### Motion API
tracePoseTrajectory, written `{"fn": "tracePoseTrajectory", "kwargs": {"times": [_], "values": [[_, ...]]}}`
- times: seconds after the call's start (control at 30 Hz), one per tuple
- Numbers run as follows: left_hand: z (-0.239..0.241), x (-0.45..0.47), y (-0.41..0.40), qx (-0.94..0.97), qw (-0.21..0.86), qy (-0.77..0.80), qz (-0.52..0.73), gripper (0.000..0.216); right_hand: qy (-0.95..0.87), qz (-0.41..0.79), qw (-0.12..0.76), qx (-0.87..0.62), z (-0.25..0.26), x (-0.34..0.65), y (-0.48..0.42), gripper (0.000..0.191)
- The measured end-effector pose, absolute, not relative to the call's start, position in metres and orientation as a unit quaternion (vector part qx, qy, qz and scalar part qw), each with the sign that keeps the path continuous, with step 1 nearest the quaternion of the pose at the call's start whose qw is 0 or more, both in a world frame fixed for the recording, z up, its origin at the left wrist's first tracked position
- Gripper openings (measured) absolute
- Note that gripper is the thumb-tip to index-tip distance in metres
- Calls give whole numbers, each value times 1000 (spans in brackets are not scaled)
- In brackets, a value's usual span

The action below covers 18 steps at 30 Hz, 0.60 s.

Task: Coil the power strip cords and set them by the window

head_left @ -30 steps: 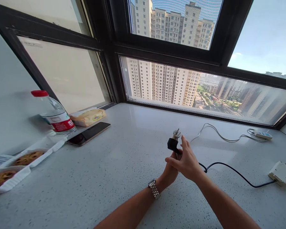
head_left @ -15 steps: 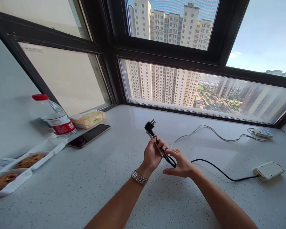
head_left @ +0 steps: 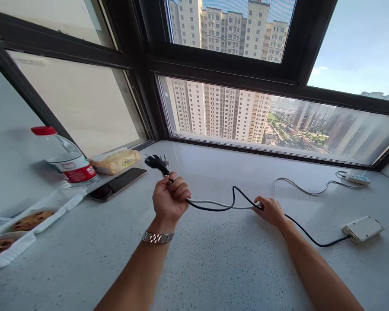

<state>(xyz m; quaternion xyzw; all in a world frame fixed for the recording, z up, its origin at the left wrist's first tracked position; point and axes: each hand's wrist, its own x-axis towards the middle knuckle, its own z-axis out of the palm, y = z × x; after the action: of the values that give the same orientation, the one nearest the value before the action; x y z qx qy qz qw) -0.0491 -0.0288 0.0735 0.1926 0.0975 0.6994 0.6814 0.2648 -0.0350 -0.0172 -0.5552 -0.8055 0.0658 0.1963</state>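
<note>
In the head view, the left hand [head_left: 170,199] is fisted around two cords just behind the black plug [head_left: 156,162], which points toward upper left. The black cord [head_left: 210,208] and white cord [head_left: 222,204] stretch rightward, roughly level, to the right hand [head_left: 270,210], whose fingertips pinch them at centre frame above the counter [head_left: 214,268].

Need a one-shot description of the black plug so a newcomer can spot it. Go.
Start at the big corner window and drop to the speckled white counter below it. Above the counter, the left hand, a metal watch on its wrist, is fisted around two cords. The black plug sticks out above that fist, prongs bare; the phone nearby is black too, but flat on the counter.
</note>
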Motion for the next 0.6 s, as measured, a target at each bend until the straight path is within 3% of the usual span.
{"fn": "tracePoseTrajectory", "kwargs": {"times": [0.4,0.6], "values": [[99,-104,-33,267,572,267,728,39,-653,-52,113,-747,-20,451,-114,49],[71,-91,-20,231,646,307,660,30,-450,-36,141,-881,-19,526,-149,44]]}}
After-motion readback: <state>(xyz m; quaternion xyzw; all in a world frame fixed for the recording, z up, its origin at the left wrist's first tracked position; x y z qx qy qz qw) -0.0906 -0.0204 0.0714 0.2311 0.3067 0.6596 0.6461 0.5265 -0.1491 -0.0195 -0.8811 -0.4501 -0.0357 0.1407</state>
